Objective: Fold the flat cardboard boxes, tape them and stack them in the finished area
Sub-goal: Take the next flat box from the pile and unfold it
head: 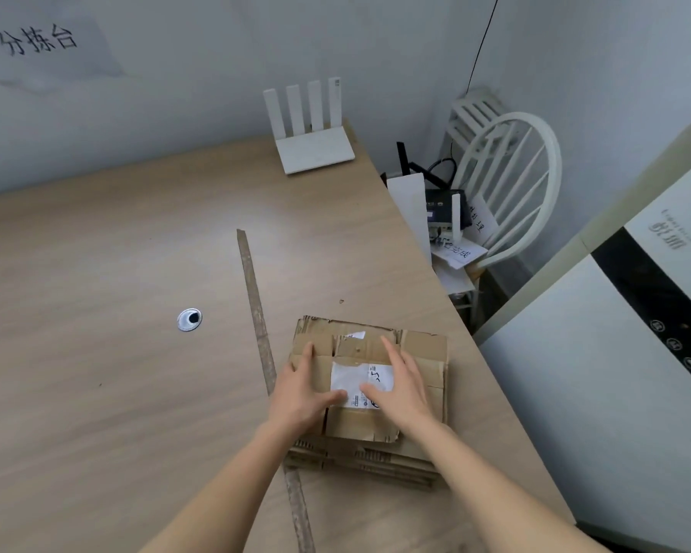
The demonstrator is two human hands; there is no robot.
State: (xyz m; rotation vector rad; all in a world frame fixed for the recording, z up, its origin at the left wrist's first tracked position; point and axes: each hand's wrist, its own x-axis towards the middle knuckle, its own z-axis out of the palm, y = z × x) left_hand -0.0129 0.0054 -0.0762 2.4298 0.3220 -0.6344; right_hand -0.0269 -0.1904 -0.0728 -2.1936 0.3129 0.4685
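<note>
A stack of flat brown cardboard boxes (423, 353) lies near the right front edge of the wooden table (116, 253). The top box carries a white shipping label (356, 377) and torn flaps. My left hand (302, 389) rests flat on the left part of the top box, fingers straight, thumb touching the label. My right hand (399, 385) lies flat on the right part, fingers pointing away from me, thumb over the label. Neither hand grips anything.
A strip of brown tape (256, 313) runs along the table left of the stack. A white router (314, 141) stands at the back, a round cable grommet (189, 319) at left. Beyond the right edge stand a white chair (535, 185) holding devices and papers, and a white appliance (615, 373).
</note>
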